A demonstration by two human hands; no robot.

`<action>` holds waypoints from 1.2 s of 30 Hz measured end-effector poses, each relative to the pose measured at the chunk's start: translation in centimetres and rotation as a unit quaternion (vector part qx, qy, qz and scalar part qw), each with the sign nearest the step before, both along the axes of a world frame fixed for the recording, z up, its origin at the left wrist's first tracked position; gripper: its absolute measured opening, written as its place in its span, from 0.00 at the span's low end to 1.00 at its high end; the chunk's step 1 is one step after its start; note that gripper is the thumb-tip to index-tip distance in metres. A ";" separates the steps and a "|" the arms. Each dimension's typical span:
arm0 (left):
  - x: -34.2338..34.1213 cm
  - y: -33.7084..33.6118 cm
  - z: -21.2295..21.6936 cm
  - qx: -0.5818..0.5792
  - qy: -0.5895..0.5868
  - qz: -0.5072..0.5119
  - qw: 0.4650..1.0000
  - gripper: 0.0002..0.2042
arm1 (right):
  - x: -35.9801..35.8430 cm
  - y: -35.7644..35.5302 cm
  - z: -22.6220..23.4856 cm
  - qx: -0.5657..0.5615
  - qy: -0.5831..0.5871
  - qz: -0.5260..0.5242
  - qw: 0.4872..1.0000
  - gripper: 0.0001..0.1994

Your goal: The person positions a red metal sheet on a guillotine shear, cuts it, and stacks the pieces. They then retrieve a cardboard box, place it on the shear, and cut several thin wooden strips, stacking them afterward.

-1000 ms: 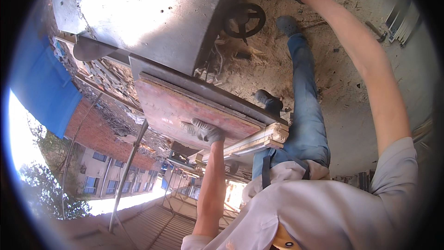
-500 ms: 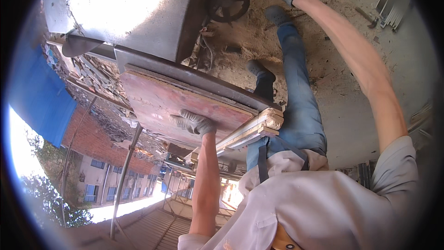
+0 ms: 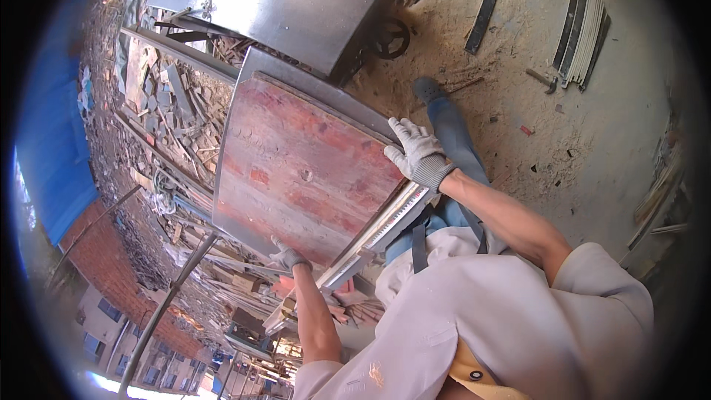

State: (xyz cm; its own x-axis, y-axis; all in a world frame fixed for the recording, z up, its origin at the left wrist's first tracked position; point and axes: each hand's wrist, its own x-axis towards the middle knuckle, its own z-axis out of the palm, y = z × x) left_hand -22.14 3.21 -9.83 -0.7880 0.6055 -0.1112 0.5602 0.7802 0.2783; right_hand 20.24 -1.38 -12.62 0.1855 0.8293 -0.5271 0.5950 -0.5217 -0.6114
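Nearest the camera are the person's pale shirt [image 3: 489,318] and two bare forearms reaching away toward a reddish-brown metal plate [image 3: 296,170]. The left hand [image 3: 287,257], in a grey work glove, is curled onto the plate's near edge low in the picture; its fingers close on the rim, though the fisheye bend makes it hard to tell how much of the edge they wrap. The right hand [image 3: 416,151], also gloved, lies with fingers spread fairly flat over the plate's right-hand corner, gripping its edge.

The plate is a broad, roughly rectangular sheet, rusty red with grey streaks, tilted toward the camera. Its long axis runs from the lower middle of the picture up and slightly left, toward the machine beyond. Along its lower right edge, just beside it, lies a bundle of pale strips [image 3: 370,237], running parallel to that edge.

Below the plate on the right show a blue trouser leg [image 3: 455,141] and a dark shoe [image 3: 428,90] on sandy ground [image 3: 592,148]. Farther off stands a large grey metal housing [image 3: 296,0] with a small black handwheel [image 3: 389,38]; loose metal bars [image 3: 581,26] lie on the sand at upper right.
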 end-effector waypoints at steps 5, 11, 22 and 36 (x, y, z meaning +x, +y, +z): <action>-10.9 -2.9 -1.4 -0.104 -0.100 0.042 0.989 0.47 | -4.1 -0.2 2.4 -0.029 -0.059 -0.001 0.998 0.39; -15.0 -5.5 -2.6 -0.017 -0.178 0.004 0.984 0.42 | -7.4 -1.6 2.7 -0.014 -0.134 -0.005 0.991 0.40; 0.0 -4.7 9.1 -0.021 -0.673 -0.165 0.721 0.37 | 12.6 -4.3 13.6 0.012 -0.059 -0.125 0.990 0.43; 66.9 -23.1 31.2 -0.198 -0.587 -0.528 0.581 0.18 | 27.6 -68.3 2.5 0.124 0.517 -0.565 0.631 0.33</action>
State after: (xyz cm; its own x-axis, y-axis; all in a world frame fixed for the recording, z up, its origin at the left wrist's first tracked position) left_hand 44.78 -19.92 21.41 0.7596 0.4253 -0.4921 0.3898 0.3079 0.8679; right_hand 47.85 -69.67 -10.11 0.3949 0.5560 -0.7314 -0.8554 -0.0678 -0.5134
